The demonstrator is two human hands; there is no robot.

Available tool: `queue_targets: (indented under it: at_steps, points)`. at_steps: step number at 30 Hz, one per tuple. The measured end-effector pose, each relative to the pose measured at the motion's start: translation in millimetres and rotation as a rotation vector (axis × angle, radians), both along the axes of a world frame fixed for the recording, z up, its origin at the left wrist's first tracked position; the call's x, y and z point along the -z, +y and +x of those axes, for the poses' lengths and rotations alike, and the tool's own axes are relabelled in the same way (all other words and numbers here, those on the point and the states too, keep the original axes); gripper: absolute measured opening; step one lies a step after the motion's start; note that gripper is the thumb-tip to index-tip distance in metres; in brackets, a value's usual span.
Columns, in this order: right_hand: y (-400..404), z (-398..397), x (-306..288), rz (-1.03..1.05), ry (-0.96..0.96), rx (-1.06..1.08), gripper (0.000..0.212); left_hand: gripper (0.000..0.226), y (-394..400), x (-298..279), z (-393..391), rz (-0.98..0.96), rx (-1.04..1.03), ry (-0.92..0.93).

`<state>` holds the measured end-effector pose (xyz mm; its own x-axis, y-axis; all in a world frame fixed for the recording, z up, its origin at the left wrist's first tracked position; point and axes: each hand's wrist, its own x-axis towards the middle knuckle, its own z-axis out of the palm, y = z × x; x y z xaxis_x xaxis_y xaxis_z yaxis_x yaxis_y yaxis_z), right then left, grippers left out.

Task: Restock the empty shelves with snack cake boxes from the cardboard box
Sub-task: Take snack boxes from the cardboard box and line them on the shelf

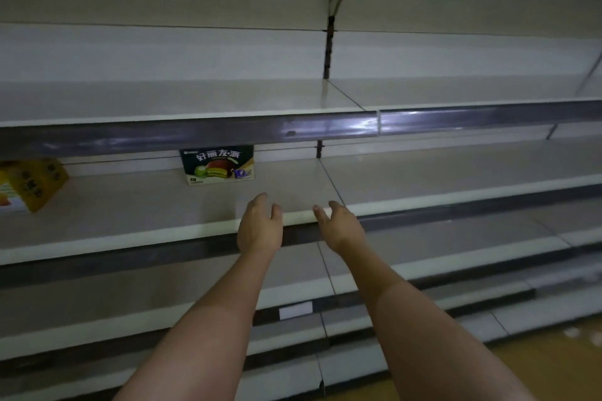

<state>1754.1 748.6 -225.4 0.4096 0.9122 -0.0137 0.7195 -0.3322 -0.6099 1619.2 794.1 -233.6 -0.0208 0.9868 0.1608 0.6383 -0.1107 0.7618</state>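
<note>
A dark green snack cake box [217, 164] stands upright at the back of the middle shelf [130, 205], its printed front facing me. My left hand [259, 225] and my right hand [338, 223] reach side by side over that shelf's front edge, below and to the right of the box. Both hold nothing, with fingers loosely spread. A gap separates the hands from the box. The cardboard box is out of sight.
A yellow box [35, 184] sits at the far left of the same shelf. Bare white shelves run above [195, 98] and below [163, 290], each with a dark price rail [228, 132]. An upright post [328, 52] divides the bays. Tan floor [553, 365] shows at lower right.
</note>
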Motion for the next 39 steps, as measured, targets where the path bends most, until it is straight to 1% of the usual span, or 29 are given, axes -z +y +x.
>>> queue_targets:
  at_steps: [4, 9, 12, 16, 18, 20, 23, 27, 29, 33, 36, 39]
  points:
    - [-44, 6, 7, 0.005, 0.012, 0.092, 0.061, 0.044, -35, 3, 10, 0.038, 0.085, -0.020]
    - [-114, 7, 24, -0.014, 0.050, 0.175, 0.060, 0.041, -83, 21, 13, -0.007, 0.213, 0.005]
    - [-158, 11, 40, -0.083, 0.063, 0.262, 0.061, 0.039, -113, 37, 20, -0.084, 0.322, 0.061]
    - [-225, 22, 61, -0.138, 0.080, 0.389, 0.063, 0.050, -153, 64, 39, -0.225, 0.504, 0.121]
    - [-259, 31, 69, -0.134, 0.125, 0.468, 0.062, 0.053, -175, 75, 54, -0.278, 0.600, 0.134]
    - [-297, 46, 76, -0.121, 0.170, 0.564, 0.062, 0.053, -201, 82, 76, -0.305, 0.700, 0.152]
    - [-353, 73, 82, -0.128, 0.179, 0.692, 0.059, 0.054, -240, 84, 113, -0.330, 0.795, 0.203]
    - [-434, 110, 86, -0.154, 0.196, 0.870, 0.060, 0.053, -304, 82, 166, -0.289, 0.929, 0.215]
    - [-474, 126, 85, -0.163, 0.166, 0.954, 0.058, 0.053, -338, 81, 191, -0.287, 0.981, 0.203]
    - [-562, 163, 83, -0.159, 0.075, 1.071, 0.049, 0.051, -416, 78, 242, -0.275, 1.089, 0.219]
    - [-625, 188, 80, -0.161, 0.100, 1.141, 0.045, 0.050, -474, 77, 273, -0.266, 1.158, 0.259]
    - [-676, 208, 77, -0.155, 0.105, 1.209, 0.049, 0.052, -523, 74, 297, -0.306, 1.209, 0.248]
